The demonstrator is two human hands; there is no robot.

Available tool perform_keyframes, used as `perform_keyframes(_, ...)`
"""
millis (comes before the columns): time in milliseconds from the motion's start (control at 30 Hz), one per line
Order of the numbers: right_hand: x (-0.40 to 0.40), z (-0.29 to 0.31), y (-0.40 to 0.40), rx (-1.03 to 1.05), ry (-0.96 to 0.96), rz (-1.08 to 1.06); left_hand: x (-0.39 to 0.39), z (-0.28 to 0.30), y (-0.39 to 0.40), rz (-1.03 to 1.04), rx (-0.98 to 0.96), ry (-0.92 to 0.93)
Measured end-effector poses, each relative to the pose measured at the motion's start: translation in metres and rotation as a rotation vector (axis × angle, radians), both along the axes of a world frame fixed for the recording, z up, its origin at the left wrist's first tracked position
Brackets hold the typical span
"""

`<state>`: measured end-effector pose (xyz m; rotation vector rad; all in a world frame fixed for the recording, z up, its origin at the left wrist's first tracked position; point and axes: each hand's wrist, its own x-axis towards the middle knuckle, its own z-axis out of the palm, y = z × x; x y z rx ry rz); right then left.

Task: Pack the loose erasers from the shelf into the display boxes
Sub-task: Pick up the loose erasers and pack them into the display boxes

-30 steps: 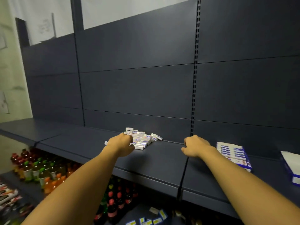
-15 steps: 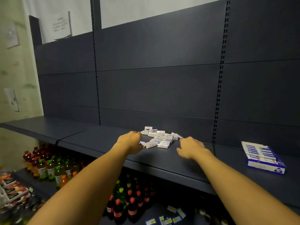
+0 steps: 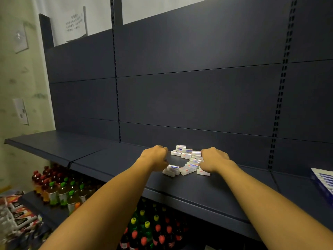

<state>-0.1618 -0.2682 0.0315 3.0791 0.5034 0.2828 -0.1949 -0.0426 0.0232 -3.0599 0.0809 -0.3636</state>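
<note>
- So the pile of loose erasers sits on the dark shelf, roughly mid-depth, with both hands flanking it.
- Left hand is at the left edge of the pile, fingers curled in. It looks like it's touching the nearest erasers, but honestly I can't tell if it's actually got any in its grip, since the fingertips are hidden behind the knuckles.
- Right hand is at the right edge, also curled and pressed up against the pile. Same deal: can't tell whether it's holding anything.
- The display box is way off to the right on the same shelf, only partly in view.
- My take on the step: this is the gather-up bit. I'd scoop from both sides toward the middle so the little blocks bunch together instead of squirting out.
- Watch the near ones. A few sit closer to the front lip, and a sloppy sweep could knock them down onto the drink bottles below.
- Smaller handfuls probably beat one big grab, since they need to line up neatly in the box anyway.
</note>
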Motion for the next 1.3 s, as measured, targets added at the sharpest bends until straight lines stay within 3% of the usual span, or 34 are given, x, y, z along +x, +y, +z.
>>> perform_keyframes(300, 0.082, 0.003, 0.037, 0.017, 0.0, 0.0, 0.079, 0.011, 0.041, -0.021, 0.056, 0.006)
perform_keyframes(767, 0.137, -0.027, 0.058, 0.131, -0.006, -0.068, 0.175, -0.032, 0.061, -0.205, -0.072, 0.004)
perform_keyframes(1300, 0.161, -0.056, 0.083, 0.348, -0.276, -0.141, 0.248, -0.086, 0.075, -0.441, -0.282, -0.206)
